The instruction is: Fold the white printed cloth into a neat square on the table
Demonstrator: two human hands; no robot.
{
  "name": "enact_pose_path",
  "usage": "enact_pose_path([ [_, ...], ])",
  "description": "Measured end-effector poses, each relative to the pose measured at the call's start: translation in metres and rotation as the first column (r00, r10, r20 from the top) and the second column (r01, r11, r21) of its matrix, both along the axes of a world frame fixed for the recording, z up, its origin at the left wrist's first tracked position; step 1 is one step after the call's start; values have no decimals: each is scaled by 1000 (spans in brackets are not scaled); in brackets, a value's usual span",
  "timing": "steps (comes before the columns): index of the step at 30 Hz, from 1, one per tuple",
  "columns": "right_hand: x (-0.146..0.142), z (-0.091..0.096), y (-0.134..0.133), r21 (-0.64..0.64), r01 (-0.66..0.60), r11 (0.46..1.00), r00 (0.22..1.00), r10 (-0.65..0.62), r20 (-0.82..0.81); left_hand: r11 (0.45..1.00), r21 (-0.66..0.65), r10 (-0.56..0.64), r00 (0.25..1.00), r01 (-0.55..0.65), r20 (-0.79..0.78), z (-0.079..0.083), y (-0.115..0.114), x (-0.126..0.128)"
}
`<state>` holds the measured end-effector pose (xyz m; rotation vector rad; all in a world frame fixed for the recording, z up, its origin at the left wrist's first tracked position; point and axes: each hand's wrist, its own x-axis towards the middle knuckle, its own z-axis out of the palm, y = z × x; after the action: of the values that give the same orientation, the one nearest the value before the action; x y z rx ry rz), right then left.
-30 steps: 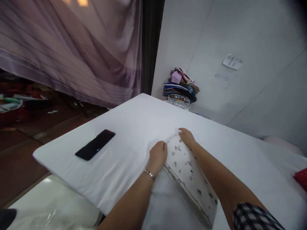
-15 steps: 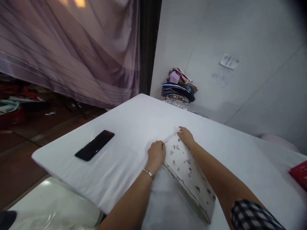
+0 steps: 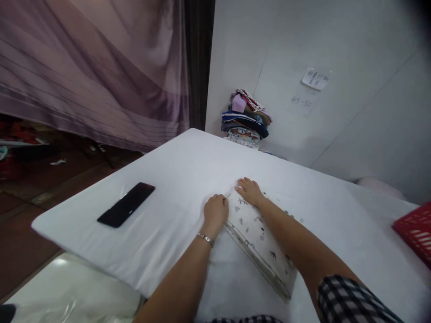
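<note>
A folded printed cloth (image 3: 259,233) is held flat near the middle of the white tabletop (image 3: 182,161), its left edge gripped by the curled left hand (image 3: 215,210) and its far corner pressed under the flat, open right hand (image 3: 249,192), while a black phone (image 3: 126,210) is laid well apart to the left.

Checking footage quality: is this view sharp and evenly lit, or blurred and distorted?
Head view: soft overall, the note unreadable; lines bend toward the borders; dark corner top right; even light on the table, glare on the plastic lower left; print on the cloth distinct.
</note>
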<state>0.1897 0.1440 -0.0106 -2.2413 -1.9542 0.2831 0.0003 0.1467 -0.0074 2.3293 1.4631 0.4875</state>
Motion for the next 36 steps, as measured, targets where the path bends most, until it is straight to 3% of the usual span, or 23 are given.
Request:
enact_pose_path([
  [5,-6,10,-8,7,16,1000,1000,-16,-4,1000,-1,-8,1000,8,-2,1,0,0],
  [9,-24,8,-23,92,-113,989,993,109,50,1000,7,-7,1000,6,2,0,1,0],
  [16,-33,7,-27,43,-149,988,989,150,-16,1000,-4,-7,1000,7,-15,0,2,0],
  [22,-14,24,-61,97,-76,992,997,76,-2,1000,5,-21,1000,21,0,0,2,-1],
  [26,22,13,-88,38,69,997,996,-71,53,1000,-4,-19,1000,19,8,1,1,-1],
  [30,49,-2,-94,-31,97,995,995,-97,-3,999,-22,-22,1000,23,9,2,0,0],
  [33,48,3,-94,-51,107,993,993,-109,-45,999,-35,-20,1000,21,15,0,0,0],
  [36,27,21,-106,-2,102,995,993,-102,-61,999,-31,-16,1000,17,21,-3,1,1],
])
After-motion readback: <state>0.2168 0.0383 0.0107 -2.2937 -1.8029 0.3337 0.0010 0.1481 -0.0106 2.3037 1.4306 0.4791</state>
